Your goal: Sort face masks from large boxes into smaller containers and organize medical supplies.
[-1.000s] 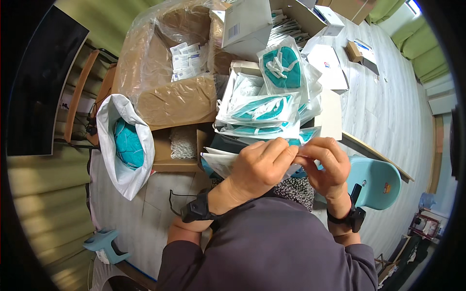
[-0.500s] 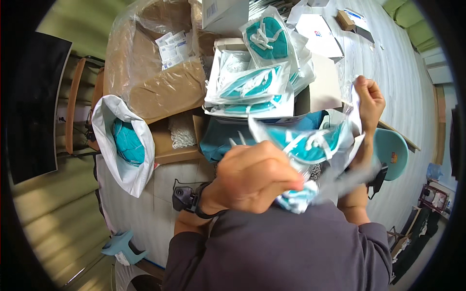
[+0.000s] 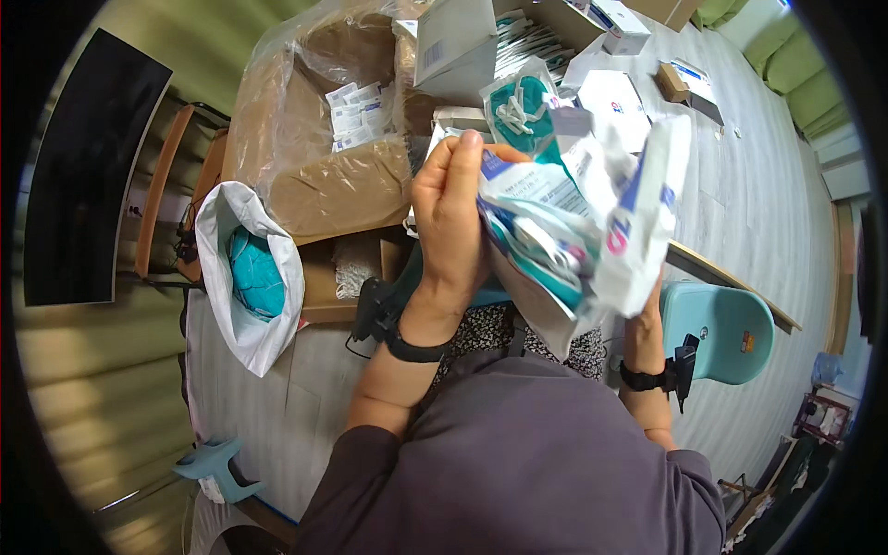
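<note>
A tilted white cardboard box (image 3: 638,245) with blue and pink print is up in front of my chest, its flaps standing open. Inside it lie teal fabric masks (image 3: 536,264) with white straps, wrapped in clear bags. My left hand (image 3: 449,208) is closed around the box's left edge, thumb on top. My right hand (image 3: 649,301) holds the box's right side, its fingers mostly hidden behind the cardboard. Past the box, another bagged teal mask (image 3: 521,116) rests on a pile, partly covered by the held box.
At left stand a plastic-lined carton (image 3: 338,190) with white packets (image 3: 356,116) and a white sack (image 3: 294,287) of teal fabric. A carton of stacked packets (image 3: 532,46) is at the back. A teal stool (image 3: 712,310) stands right.
My left hand has moved up and away from the bagged items near my chest to the box's left edge. My right hand has come lower, and the box has swung leftward between both hands.
</note>
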Action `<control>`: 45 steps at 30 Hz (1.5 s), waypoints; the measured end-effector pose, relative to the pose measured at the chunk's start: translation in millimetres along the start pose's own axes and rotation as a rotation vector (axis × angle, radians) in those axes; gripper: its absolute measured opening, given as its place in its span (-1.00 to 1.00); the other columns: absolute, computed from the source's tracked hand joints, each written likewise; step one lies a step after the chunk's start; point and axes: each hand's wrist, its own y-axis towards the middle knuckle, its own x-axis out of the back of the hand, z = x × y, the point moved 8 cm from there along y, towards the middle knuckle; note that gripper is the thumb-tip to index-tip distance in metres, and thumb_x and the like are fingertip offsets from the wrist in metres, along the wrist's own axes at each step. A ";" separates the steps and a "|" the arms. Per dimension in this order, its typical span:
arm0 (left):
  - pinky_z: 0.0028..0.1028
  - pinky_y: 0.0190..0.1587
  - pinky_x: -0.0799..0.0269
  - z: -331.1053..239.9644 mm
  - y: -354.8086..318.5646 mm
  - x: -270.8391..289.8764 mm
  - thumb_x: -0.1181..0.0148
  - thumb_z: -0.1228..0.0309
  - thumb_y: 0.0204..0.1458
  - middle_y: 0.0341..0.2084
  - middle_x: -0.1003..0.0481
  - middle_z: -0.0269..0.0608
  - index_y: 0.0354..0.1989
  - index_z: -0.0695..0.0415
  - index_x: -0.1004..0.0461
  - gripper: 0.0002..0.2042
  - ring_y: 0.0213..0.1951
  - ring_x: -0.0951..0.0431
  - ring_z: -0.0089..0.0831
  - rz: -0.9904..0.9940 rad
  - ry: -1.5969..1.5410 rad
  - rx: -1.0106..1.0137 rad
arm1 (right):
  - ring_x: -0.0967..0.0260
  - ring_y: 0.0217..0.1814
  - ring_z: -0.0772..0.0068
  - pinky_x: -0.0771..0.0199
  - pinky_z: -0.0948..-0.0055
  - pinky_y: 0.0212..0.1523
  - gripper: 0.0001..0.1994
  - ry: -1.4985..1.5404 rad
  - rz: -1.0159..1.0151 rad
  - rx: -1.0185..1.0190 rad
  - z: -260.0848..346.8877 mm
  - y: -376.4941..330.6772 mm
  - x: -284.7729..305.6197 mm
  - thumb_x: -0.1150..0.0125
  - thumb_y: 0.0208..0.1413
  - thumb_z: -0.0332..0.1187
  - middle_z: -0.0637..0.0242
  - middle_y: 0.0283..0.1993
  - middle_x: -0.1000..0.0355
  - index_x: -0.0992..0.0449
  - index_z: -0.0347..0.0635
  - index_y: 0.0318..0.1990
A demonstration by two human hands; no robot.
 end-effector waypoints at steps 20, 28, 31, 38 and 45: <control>-0.43 0.09 -0.48 54.1 12.3 -6.1 -0.09 0.09 0.29 -0.08 -0.59 -0.32 0.10 0.09 -0.50 -0.62 -0.03 -0.58 -0.49 0.035 -0.579 0.275 | -0.39 -0.22 0.59 -0.36 0.62 -0.29 -0.51 -0.153 -0.040 -0.048 41.8 -15.9 -8.9 -0.37 0.16 -0.29 0.34 -0.10 -0.51 -0.40 -0.33 0.17; -0.56 -0.10 -0.43 63.7 -2.8 -19.9 -0.10 0.33 0.32 -0.17 -0.56 -0.27 0.05 0.20 -0.44 -0.75 -0.15 -0.54 -0.60 0.216 -0.420 0.262 | -0.37 -0.46 0.80 -0.12 0.73 -0.60 -0.69 -0.084 -0.120 -0.116 34.8 9.7 15.6 -0.18 0.27 -0.22 0.44 -0.24 -0.59 -0.53 -0.21 0.03; -0.59 -0.12 -0.44 59.1 -5.9 -26.8 -0.15 0.34 0.29 -0.16 -0.57 -0.29 0.09 0.21 -0.40 -0.72 -0.16 -0.55 -0.62 0.297 -0.293 0.223 | -0.41 -0.43 0.78 -0.11 0.74 -0.59 -0.71 -0.131 -0.104 -0.110 34.1 12.2 23.6 -0.16 0.31 -0.20 0.42 -0.23 -0.61 -0.55 -0.19 0.02; -0.59 -0.05 -0.46 71.1 -8.7 -22.0 -0.21 0.38 0.25 -0.08 -0.57 -0.25 0.17 0.22 -0.32 -0.63 -0.08 -0.56 -0.60 0.291 -0.334 0.285 | -0.33 -0.47 0.78 -0.10 0.70 -0.60 -0.75 -0.172 0.000 -0.073 39.0 16.0 27.4 -0.12 0.35 -0.19 0.50 -0.27 -0.56 -0.56 -0.12 -0.02; -0.51 -0.05 -0.50 72.0 -12.8 -22.4 -0.30 0.44 0.16 -0.14 -0.62 -0.22 0.05 0.26 -0.46 -0.68 -0.15 -0.61 -0.55 0.380 -0.295 0.336 | -0.26 -0.51 0.73 -0.08 0.67 -0.57 -0.78 -0.234 0.032 0.006 47.9 19.5 26.3 -0.21 0.30 -0.25 0.47 -0.33 -0.55 -0.58 -0.20 -0.07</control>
